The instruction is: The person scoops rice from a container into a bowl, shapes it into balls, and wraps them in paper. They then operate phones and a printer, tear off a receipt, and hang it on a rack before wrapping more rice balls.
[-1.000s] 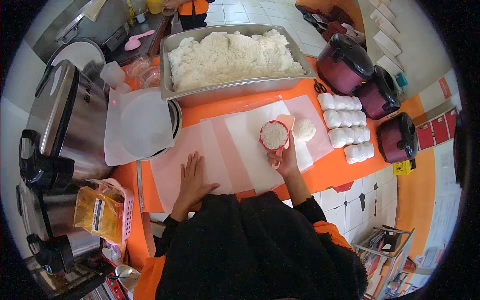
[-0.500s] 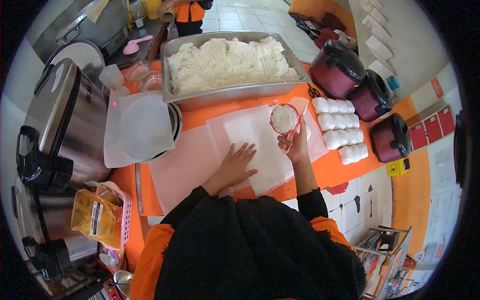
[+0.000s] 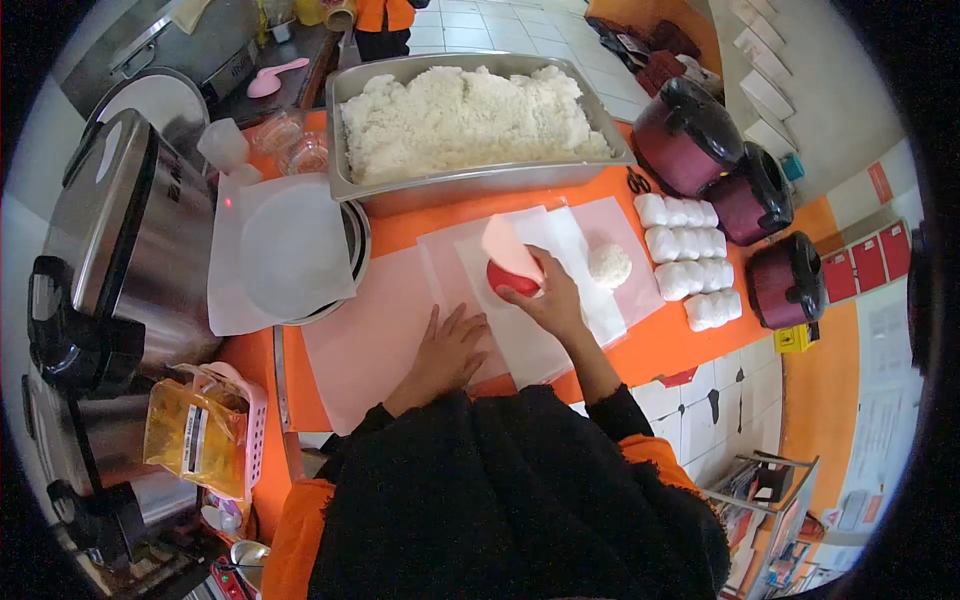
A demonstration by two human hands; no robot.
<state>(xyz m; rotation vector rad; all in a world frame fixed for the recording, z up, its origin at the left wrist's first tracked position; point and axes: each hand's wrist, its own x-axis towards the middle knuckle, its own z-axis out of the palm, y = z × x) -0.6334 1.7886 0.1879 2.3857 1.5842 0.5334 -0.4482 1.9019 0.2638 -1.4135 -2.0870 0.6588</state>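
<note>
My right hand (image 3: 553, 300) grips a small red bowl (image 3: 512, 281), tipped upside down over the white paper sheets (image 3: 515, 345). In the same hand is a pale pink rice paddle (image 3: 507, 245), its blade lying over the bowl. Whether rice is under the bowl is hidden. My left hand (image 3: 452, 350) rests flat with fingers spread on the left part of the sheets. A rounded mound of rice (image 3: 610, 267) sits on the paper to the right of my right hand. Beyond the sheets stands a large metal pan (image 3: 480, 183) heaped with white rice (image 3: 470, 120).
Rows of white wrapped bundles (image 3: 688, 245) lie at the right, near black scissors (image 3: 638, 181) and dark red rice cookers (image 3: 690, 135). On the left are a paper-covered plate stack (image 3: 290, 255), steel cookers (image 3: 130, 240) and a pink basket (image 3: 252, 425). Another person (image 3: 383, 30) stands at the back.
My right hand has moved left and turned the rice-filled bowl over onto the paper. The rice mound now shows fully. My left hand has slid slightly left and toward me.
</note>
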